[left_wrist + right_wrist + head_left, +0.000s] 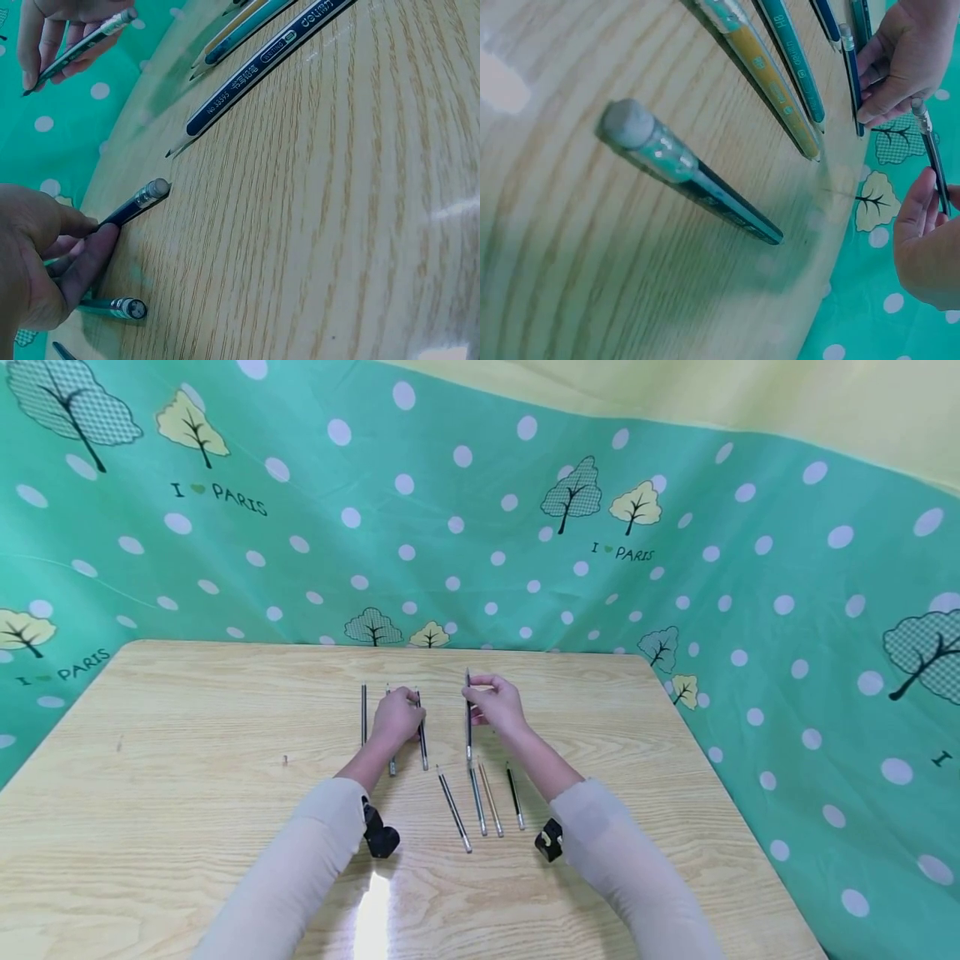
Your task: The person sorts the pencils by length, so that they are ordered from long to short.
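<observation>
Dark pencil [423,745] lies under my left hand [396,717], whose thumb and fingers pinch it near the tabletop; its eraser end [154,192] sticks out toward the camera in the left wrist view. Beside that hand, on its left, are another pencil [392,767] and a black one [363,710]. My right hand [498,702] holds a dark pencil [468,727] between thumb and fingers, tip pointing away and eraser toward me. In the right wrist view, this held pencil [933,159] shows its eraser upward, against the curtain.
Nearer me on the wooden table [202,827] lie a dark striped pencil [454,810], a teal pencil [477,800], a yellow pencil [491,797] and a short black pencil [515,797]. A tiny scrap [285,760] is at left. Green dotted curtain [450,552] hangs behind.
</observation>
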A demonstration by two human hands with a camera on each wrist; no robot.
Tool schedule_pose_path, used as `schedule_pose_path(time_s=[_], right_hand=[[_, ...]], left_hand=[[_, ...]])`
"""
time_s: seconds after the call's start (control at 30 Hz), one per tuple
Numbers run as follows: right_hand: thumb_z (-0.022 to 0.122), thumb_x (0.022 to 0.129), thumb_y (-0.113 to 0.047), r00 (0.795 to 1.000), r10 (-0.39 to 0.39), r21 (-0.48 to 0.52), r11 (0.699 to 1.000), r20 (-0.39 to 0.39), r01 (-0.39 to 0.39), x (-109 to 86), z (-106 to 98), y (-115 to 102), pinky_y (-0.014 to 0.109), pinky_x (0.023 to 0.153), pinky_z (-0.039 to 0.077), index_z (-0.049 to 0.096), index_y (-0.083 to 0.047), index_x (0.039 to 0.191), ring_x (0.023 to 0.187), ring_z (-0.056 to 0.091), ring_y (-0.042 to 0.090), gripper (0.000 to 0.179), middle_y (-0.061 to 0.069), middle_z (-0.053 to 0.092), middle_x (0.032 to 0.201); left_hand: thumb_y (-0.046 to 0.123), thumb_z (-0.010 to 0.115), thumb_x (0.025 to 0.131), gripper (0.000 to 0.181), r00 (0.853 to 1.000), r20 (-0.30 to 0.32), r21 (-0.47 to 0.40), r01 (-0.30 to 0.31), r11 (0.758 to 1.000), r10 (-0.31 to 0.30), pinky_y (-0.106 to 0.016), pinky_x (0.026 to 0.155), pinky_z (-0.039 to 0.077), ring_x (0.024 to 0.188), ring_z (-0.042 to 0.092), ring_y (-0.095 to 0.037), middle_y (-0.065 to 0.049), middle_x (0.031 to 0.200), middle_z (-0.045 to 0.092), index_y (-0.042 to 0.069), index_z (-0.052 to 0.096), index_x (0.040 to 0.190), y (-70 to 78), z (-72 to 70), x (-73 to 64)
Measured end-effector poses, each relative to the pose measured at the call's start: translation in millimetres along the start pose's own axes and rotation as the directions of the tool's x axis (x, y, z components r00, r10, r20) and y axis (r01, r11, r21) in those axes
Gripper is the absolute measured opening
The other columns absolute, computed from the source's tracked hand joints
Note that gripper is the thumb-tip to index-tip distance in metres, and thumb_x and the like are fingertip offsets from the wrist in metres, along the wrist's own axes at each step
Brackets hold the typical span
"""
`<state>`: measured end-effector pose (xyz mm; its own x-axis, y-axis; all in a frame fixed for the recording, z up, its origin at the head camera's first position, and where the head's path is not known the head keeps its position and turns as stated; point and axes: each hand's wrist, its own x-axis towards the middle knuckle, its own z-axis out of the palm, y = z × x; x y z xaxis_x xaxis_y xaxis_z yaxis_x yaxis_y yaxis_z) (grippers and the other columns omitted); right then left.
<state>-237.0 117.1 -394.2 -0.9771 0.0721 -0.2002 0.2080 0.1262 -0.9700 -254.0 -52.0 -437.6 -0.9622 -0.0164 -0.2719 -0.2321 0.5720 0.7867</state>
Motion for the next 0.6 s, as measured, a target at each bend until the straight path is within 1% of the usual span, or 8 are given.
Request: schedule_pose_path(time_s=[0.27, 0.43, 0.53, 0.6], right_hand=[[0.065, 0.086, -0.014, 1.0, 0.01, -0.004, 1.0, 0.001, -0.01, 5.4, 5.5, 3.3, 0.019, 0.048, 0.051, 0.06, -0.009, 0.111, 0.056, 0.058, 0.011, 0.026, 0.0, 0.059, 0.076], [0.066, 0.086, -0.015, 1.0, 0.026, -0.006, 1.0, 0.004, -0.026, 7.9, 7.4, 5.5, 0.019, 0.049, 0.052, 0.06, -0.009, 0.111, 0.058, 0.058, 0.012, 0.026, 0.003, 0.06, 0.08], [0.066, 0.086, -0.015, 1.0, 0.025, -0.008, 1.0, 0.006, -0.025, 9.9, 8.0, 7.2, 0.019, 0.049, 0.052, 0.06, -0.01, 0.111, 0.058, 0.058, 0.012, 0.026, 0.005, 0.061, 0.082], [0.066, 0.086, -0.016, 1.0, 0.02, -0.011, 1.0, 0.003, -0.02, 11.1, 8.4, 8.1, 0.019, 0.049, 0.052, 0.061, -0.01, 0.112, 0.058, 0.058, 0.012, 0.027, 0.005, 0.061, 0.083]], left_hand=[[0.013, 0.053, 0.093, 0.035, 1.0, -0.007, 0.002, -0.002, 1.0, 0.002, -0.023, 0.053, 0.054, 0.06, 0.062, -0.015, -0.017, 0.109, 0.059, 0.004, 0.048, 0.126, 0.8, -0.3, -2.1], [0.014, 0.054, 0.092, 0.036, 1.0, -0.008, 0.021, -0.005, 1.0, 0.005, -0.021, 0.05, 0.051, 0.056, 0.061, -0.014, -0.017, 0.103, 0.061, 0.005, 0.048, 0.126, 0.1, 1.0, -0.3], [0.014, 0.054, 0.092, 0.036, 1.0, -0.014, 0.034, -0.002, 0.999, 0.002, -0.02, 0.048, 0.049, 0.054, 0.061, -0.013, -0.016, 0.097, 0.062, 0.006, 0.049, 0.126, 0.1, 1.7, 1.1], [0.014, 0.055, 0.092, 0.036, 1.0, -0.016, 0.038, -0.005, 0.999, 0.006, -0.02, 0.048, 0.049, 0.054, 0.06, -0.012, -0.016, 0.097, 0.062, 0.005, 0.049, 0.126, 0.1, 2.1, 1.2]])
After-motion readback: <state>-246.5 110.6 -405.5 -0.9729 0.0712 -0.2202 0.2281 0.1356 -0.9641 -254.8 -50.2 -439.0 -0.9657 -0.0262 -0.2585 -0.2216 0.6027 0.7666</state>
